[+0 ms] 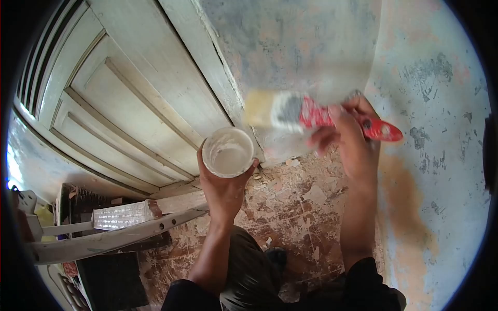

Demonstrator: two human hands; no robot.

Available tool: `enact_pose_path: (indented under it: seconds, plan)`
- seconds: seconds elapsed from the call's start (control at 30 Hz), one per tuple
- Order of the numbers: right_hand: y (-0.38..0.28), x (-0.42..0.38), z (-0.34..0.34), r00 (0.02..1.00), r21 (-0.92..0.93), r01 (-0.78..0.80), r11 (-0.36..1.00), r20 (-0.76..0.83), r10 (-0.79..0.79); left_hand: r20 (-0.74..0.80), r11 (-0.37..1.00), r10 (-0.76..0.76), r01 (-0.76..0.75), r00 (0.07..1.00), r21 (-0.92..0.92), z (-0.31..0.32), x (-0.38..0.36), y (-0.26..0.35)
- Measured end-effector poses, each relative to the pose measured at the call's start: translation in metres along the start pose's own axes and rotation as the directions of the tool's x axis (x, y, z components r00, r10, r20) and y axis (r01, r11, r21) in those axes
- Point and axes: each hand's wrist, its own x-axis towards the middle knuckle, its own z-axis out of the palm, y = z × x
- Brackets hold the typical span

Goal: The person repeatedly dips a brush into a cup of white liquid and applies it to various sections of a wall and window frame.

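A round white cup with whitish liquid inside is held from below and around its sides by my left hand. Off to the right, my right hand grips the red handle of a wide paintbrush. Its pale yellow bristles point left, above and to the right of the cup, and look blurred. Brush and cup are apart. White paint marks the brush's bristles and metal band.
A white panelled door fills the upper left. Patchy walls stand ahead and at right. Flaked debris covers the floor. At lower left are a pale curved rail, a white box and a dark panel.
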Motion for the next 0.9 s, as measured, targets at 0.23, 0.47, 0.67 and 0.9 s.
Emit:
enact_pose_path:
  seconds: [0.23, 0.47, 0.67, 0.9]
  plan:
    - [-0.023, -0.036, 0.021, 0.986, -0.193, -0.128, 0.973, 0.077, 0.145, 0.065, 0.973, 0.222, -0.225, 0.973, 0.043, 0.014, -0.002, 0.002]
    - [0.009, -0.029, 0.036, 0.99, -0.304, 0.014, 0.953, 0.138, 0.029, 0.059, 0.969, 0.235, -0.239, 0.97, 0.071, 0.018, -0.009, 0.012]
    - [-0.017, -0.035, 0.03, 0.988, -0.148, -0.143, 0.979, 0.04, 0.15, 0.002, 0.974, 0.207, -0.207, 0.978, 0.088, 0.017, -0.012, 0.014]
    - [-0.01, -0.049, 0.01, 0.956, 0.128, -0.211, 0.969, -0.181, 0.232, 0.148, 0.97, -0.018, 0.053, 0.989, -0.236, 0.02, -0.012, 0.018]
